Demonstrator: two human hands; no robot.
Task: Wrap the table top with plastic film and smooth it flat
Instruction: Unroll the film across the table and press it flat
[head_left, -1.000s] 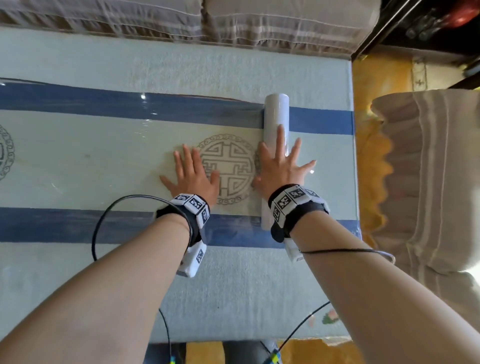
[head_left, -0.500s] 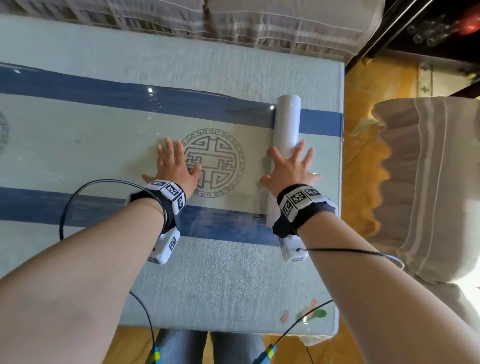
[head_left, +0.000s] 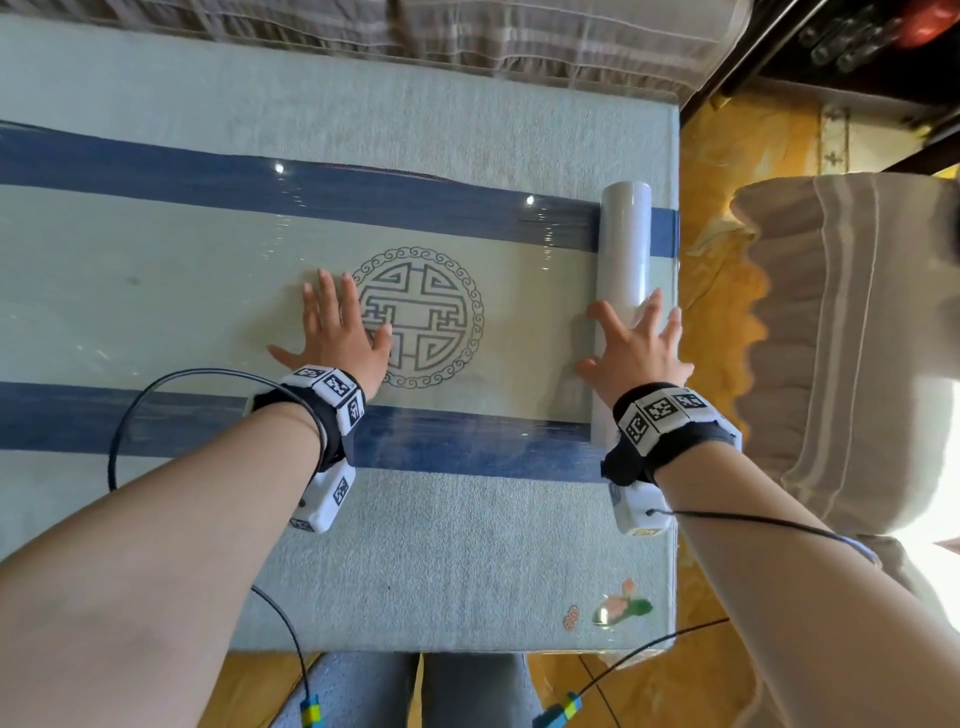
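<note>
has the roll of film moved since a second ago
Yes. The roll of film has moved right, away from the round emblem it was touching, toward the table end.

film roll (head_left: 623, 249) at table (head_left: 415, 571) right edge, medallion (head_left: 418, 318) left of it

I'm looking into a home living room: a striped sofa (head_left: 519, 36) runs along 12 o'clock, a matching upholstered armchair (head_left: 852, 332) sits at 3 o'clock, and polished amber tile floor (head_left: 727, 156) shows around the cloth-covered counter (head_left: 467, 571) with its embroidered medallion (head_left: 418, 325).
</note>
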